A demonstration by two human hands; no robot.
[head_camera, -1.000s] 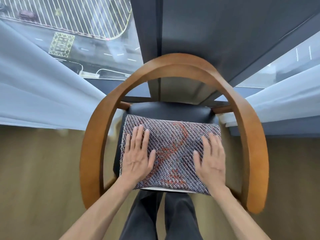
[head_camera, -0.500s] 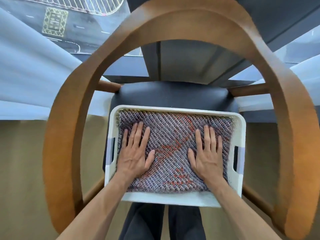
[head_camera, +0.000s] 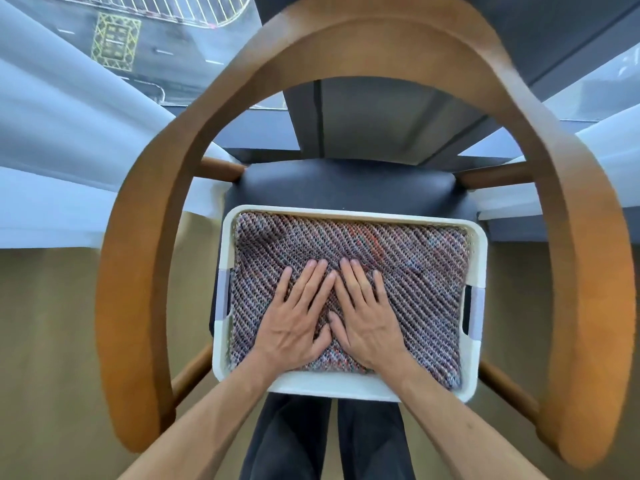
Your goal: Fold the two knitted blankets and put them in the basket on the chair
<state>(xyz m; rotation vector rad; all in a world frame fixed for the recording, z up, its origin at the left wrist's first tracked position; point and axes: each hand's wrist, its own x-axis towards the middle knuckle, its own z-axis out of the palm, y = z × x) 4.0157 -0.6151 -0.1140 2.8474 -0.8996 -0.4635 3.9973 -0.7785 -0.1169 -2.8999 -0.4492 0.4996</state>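
Head view shows a folded knitted blanket (head_camera: 408, 268) lying inside the white basket (head_camera: 346, 388) on the chair (head_camera: 346, 183), left hand (head_camera: 294, 320) and right hand (head_camera: 367, 320) flat, palms pressing it; second blanket unseen, presumably underneath

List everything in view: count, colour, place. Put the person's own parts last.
knitted blanket: one visible, multicoloured grey, purple and orange, folded, lying in the basket
basket: one, white with lilac handle grips, on the chair seat
chair: one, curved brown wood frame, black seat, in front of the window
curtains: two, white, far left and far right
floor: tan, under the chair
left hand: flat, palm down on the blanket
right hand: flat, palm down beside the left
legs: two, dark trousers, near edge
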